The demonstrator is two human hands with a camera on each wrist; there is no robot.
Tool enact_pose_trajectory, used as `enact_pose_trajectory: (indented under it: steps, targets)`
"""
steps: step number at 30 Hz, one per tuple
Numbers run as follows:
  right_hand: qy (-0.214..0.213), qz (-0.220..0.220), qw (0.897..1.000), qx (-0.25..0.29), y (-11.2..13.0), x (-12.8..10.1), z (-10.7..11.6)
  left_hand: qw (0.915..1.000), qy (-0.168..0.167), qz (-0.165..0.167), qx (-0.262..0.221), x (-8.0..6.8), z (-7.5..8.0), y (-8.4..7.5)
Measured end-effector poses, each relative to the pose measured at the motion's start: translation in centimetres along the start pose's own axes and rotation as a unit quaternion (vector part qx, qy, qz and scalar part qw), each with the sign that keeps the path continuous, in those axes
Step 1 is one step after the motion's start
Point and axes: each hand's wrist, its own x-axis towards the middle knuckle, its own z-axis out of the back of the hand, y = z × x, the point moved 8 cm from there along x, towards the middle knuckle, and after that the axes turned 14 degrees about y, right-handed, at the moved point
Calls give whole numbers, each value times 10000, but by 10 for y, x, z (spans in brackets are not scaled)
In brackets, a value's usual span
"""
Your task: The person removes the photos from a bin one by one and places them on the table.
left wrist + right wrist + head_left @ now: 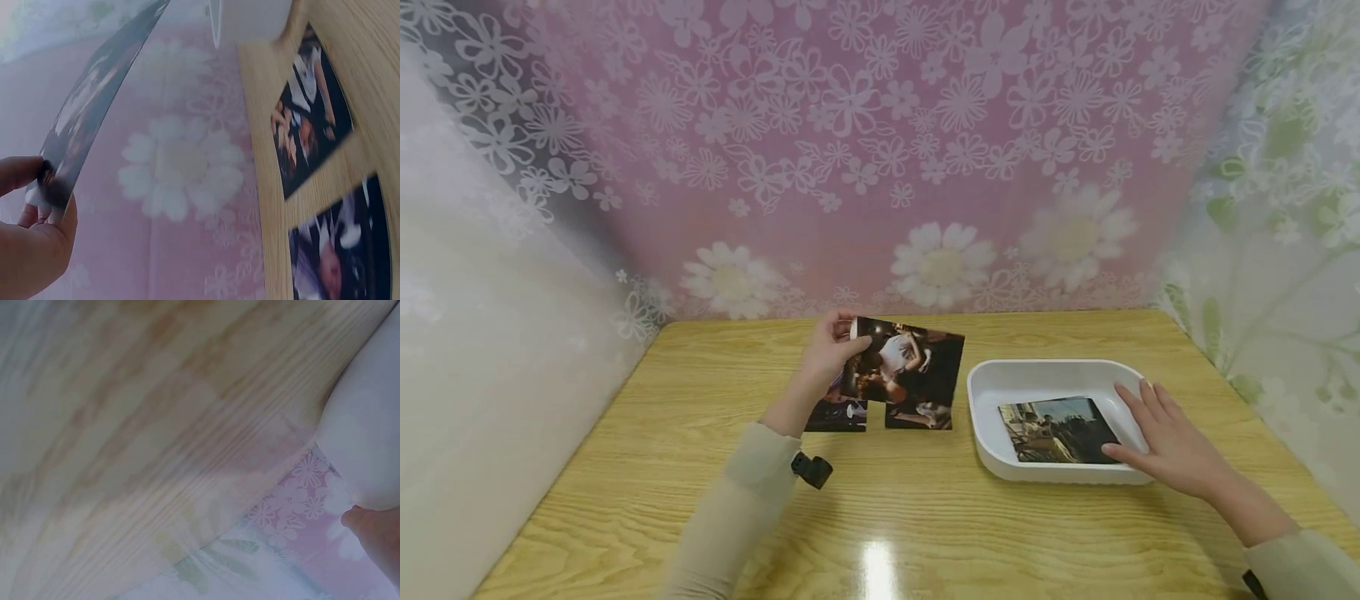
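My left hand (822,367) pinches a glossy photo print (925,354) by its left edge, thumb in front. The print, a dark picture with a white-clad figure, is held up above the table; in the left wrist view this print (94,109) appears nearly edge-on. Below it lie two more prints, a purplish one (841,415) on the left and a dark one (921,415) on the right. My right hand (1176,442) is at the right side of a white tray (988,437), fingers extended over its rim. A landscape-format print (1060,429) lies inside the tray, close to the right thumb.
Everything stands on a light wood-grain table (880,508). A pink flowered curtain (850,167) hangs along its back edge, with pale sheets at both sides. The right wrist view shows mostly blurred table and the white tray's side (369,419).
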Motion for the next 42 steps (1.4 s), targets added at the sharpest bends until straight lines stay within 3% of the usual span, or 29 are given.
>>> enact_pose_trajectory:
  steps: [3,7,13,18,23,27,32,37,42]
  targets:
    - [14,-22,10000,-3,-1,1,0,9999,-115,-20,96,-10,19,-1]
    - [17,-35,10000,2,-2,1,0,9968,-82,264,755,-21,44,5]
    - [43,-19,10000,36,-2,1,-1,9780,190,602,1989,-30,82,18]
    - [61,-1,10000,22,-1,2,-1,9684,434,556,2390,-34,113,25]
    - [77,1,10000,6,0,1,0,9557,811,545,2778,-33,129,25]
    - [89,-22,10000,22,0,0,0,9283,1148,609,3485,-30,127,22]
    - [43,-18,10000,6,-2,0,0,8807,1367,841,4456,-24,119,24]
    - [26,-9,10000,-17,-2,0,-1,8275,1290,1142,5344,-21,116,29]
    - [56,-21,10000,19,-2,1,-1,7953,1123,1270,5820,-16,117,40]
